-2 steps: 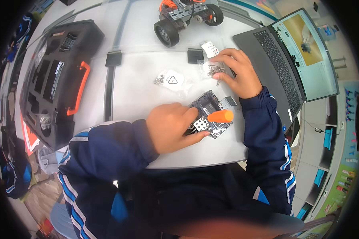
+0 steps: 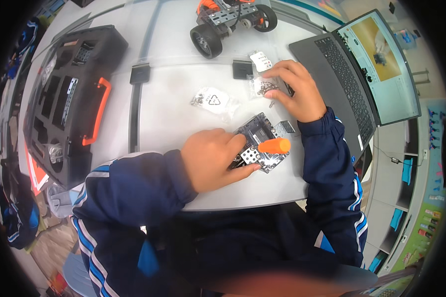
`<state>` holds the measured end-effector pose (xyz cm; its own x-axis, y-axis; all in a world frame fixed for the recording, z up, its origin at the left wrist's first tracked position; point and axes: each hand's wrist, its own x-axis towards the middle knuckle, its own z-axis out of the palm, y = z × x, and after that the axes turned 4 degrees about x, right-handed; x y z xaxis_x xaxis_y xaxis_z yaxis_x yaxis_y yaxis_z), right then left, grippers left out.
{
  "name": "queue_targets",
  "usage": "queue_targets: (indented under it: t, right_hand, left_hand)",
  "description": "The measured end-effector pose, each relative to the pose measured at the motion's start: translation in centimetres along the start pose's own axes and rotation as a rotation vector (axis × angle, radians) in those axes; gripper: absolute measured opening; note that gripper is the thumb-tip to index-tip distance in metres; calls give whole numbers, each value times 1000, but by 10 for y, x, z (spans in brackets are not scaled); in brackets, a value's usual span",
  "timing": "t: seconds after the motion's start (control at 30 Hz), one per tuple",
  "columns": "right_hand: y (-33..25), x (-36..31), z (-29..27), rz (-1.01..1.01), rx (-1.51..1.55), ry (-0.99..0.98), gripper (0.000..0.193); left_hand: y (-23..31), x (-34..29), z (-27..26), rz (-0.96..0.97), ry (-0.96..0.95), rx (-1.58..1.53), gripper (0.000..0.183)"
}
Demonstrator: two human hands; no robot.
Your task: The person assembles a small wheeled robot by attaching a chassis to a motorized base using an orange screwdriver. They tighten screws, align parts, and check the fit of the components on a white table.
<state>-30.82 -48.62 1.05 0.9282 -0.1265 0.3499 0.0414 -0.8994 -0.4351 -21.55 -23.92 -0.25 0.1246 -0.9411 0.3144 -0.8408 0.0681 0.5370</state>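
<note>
My left hand [image 2: 215, 161] is closed on the left side of a flat dark electronic module with metal plates [image 2: 250, 155], which rests on the table. From this assembly a screwdriver's orange handle [image 2: 275, 145] sticks up, with no hand on it; its tip is hidden. My right hand [image 2: 300, 91] has its thumb and curled fingers at the right edge of a small clear bag of screws [image 2: 258, 86]. Just below that thumb lies a loose screw [image 2: 271, 104]. A second clear bag with small parts [image 2: 210, 98] lies to the left.
An open laptop [image 2: 344, 79] stands at the right. At the back is a wheeled metal model [image 2: 228, 20]. A dark case with an orange handle [image 2: 77, 104] fills the left side. A black clip [image 2: 242, 70] and a white label [image 2: 260, 61] lie behind the bags.
</note>
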Motion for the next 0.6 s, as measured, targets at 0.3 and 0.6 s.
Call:
queue_targets:
  t: [0.3, 0.6]
  right_hand:
    - [-2, -5, -8, -22, 89, -93, 25]
    - [-22, 5, -85, -53, -71, 876, 45]
  left_hand:
    - [2, 3, -1, -5, 9, -31, 36]
    - [0, 0, -4, 20, 41, -29, 37]
